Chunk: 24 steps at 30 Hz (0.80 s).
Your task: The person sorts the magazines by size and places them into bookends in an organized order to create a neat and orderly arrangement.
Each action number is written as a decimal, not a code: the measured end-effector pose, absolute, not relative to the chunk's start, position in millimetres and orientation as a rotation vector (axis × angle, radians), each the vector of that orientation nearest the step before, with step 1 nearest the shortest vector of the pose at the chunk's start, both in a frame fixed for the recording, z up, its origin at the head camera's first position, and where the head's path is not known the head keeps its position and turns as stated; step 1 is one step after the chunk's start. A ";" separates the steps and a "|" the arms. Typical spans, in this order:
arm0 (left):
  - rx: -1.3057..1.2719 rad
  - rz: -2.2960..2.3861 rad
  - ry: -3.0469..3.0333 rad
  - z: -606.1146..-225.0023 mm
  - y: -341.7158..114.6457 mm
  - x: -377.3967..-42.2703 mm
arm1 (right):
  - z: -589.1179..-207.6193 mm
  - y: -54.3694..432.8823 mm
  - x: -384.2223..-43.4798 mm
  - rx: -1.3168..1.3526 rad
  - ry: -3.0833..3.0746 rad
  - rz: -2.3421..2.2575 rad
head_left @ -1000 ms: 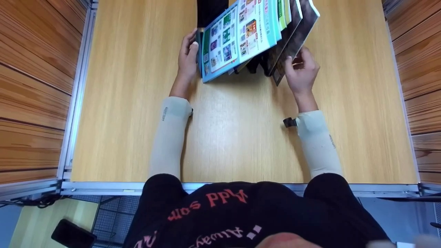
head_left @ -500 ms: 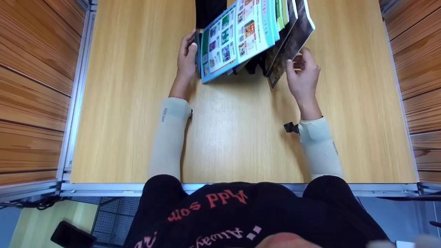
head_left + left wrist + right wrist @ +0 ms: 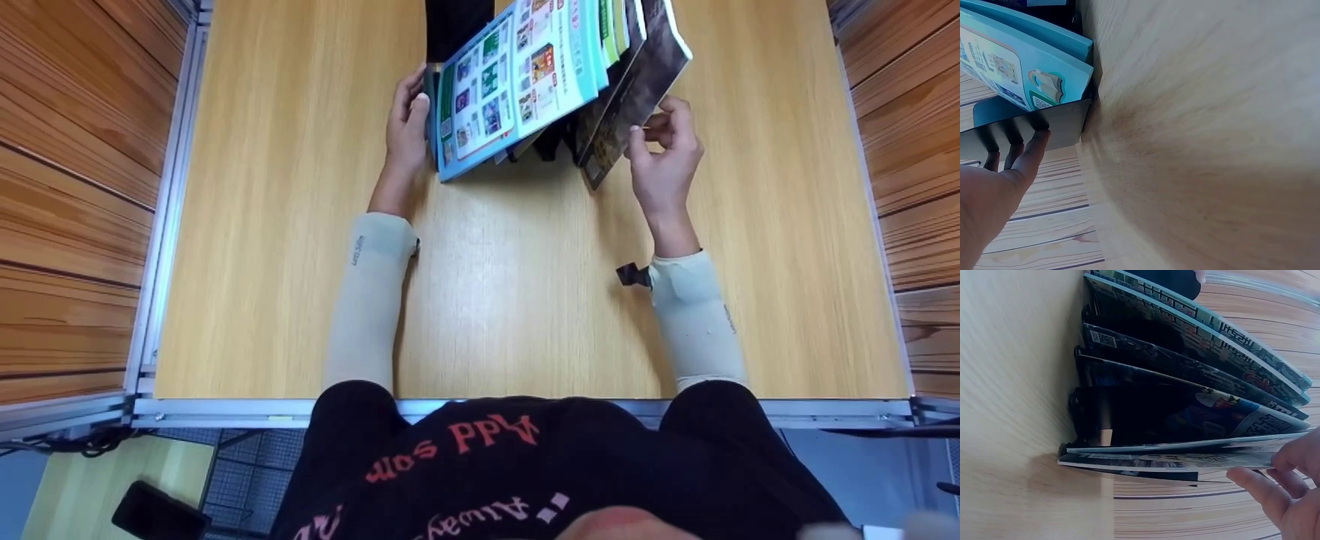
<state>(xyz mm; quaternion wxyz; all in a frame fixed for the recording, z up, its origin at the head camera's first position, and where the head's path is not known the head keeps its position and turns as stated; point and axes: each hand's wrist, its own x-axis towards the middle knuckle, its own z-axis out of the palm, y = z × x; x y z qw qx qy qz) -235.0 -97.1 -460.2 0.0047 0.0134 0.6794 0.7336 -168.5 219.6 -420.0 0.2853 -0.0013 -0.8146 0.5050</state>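
Note:
Several thin, tall books stand in a black bookend rack at the top of the head view. The leftmost is a light-blue book (image 3: 525,75) printed with small pictures; the rightmost is a dark-covered book (image 3: 637,90) with white page edges. My left hand (image 3: 407,127) presses its fingers (image 3: 1030,154) against the outer side of the rack's dark end plate (image 3: 1061,124). At the other end my right hand (image 3: 667,157) pinches the dark-covered book by its edge, between thumb and fingers (image 3: 1292,455). In the right wrist view the books fan apart, with black dividers between some of them.
A black object (image 3: 459,30) extends behind the rack. The wooden tabletop (image 3: 495,300) ends at a metal rail (image 3: 247,411) in front of the person. Wood-plank walls (image 3: 75,225) stand on both sides. A black phone-like object (image 3: 159,511) lies lower left, below the table.
The dark-covered book swung a little left with my right hand drawing back, then tilted slightly right again. My left hand has stayed almost still at the end plate.

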 end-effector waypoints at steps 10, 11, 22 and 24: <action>0.064 2.307 2.111 -463.4 -99.7 -233.5 | -410.3 199.6 -175.0 -0.021 -2.061 1.376; 0.058 2.303 2.115 -463.4 -100.1 -233.2 | -411.0 198.5 -176.7 -0.013 -2.050 1.374; -0.006 2.291 2.103 -461.4 -100.0 -232.7 | -421.0 193.4 -192.4 0.071 -2.014 1.409; -0.007 2.289 2.103 -460.7 -99.7 -233.1 | -423.7 193.6 -194.3 0.079 -2.011 1.411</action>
